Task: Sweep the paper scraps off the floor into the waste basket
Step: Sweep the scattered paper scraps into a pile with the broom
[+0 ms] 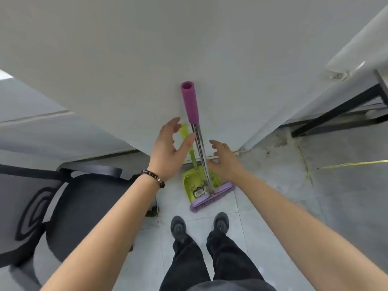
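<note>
1. Centre of the frame: a broom (199, 143) stands nearly upright against a pale grey wall (147, 49), its purple grip at the top, a shiny metal shaft below, and its lilac brush head (212, 196) on the floor.
2. Just behind and left of the shaft is a lime-green dustpan (195, 183); its tray sits on the tiles beside the brush head, and its green handle rises along the wall.
3. The left hand (170, 150) is in, centre-left of the shaft, fingers spread wide, thumb out. It grips nothing, sitting just beside the shaft and in front of the dustpan handle. A beaded bracelet (153, 177) rings that wrist.
4. The right hand (224, 159) is just right of the shaft, a little lower, fingers apart and loosely curled, palm down. It holds nothing either.
5. Both bare forearms run in from the bottom corners toward the middle.
6. Bottom centre: two dark shoes (199, 226) and black trousers, standing on pale floor tiles (241, 238) directly below the brush head.
7. Left side: a dark office chair (73, 206) sits close to the left forearm.
8. Upper right: a black metal leg (336, 110) angles down under a light surface.
9. Paper scraps and a waste basket: I cannot make either out here. Some dark bits lie inside the dustpan tray.
</note>
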